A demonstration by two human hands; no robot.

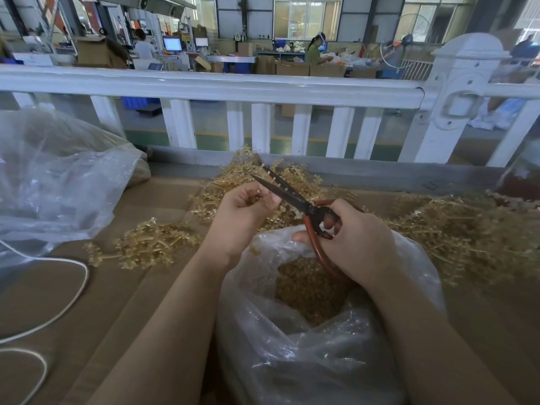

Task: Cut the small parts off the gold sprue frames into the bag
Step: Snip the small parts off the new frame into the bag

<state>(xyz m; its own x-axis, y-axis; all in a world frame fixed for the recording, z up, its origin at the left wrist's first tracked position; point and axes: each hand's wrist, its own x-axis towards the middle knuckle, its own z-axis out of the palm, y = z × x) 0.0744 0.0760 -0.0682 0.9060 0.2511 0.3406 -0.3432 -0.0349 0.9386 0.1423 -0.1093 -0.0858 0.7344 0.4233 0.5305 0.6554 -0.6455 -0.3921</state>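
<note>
Head view, scissors blades pointing up-left

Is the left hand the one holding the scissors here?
No. The right hand grips the red handles of the scissors, while the left hand pinches a gold sprue piece.

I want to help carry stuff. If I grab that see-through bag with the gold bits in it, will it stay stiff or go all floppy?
Probably floppy: the bag is thin, crinkled film, slumped with no shape of its own. It may feel heavy at the bottom, since many gold bits are heaped inside. Its mouth is open, so tipping it would likely spill them.
</note>
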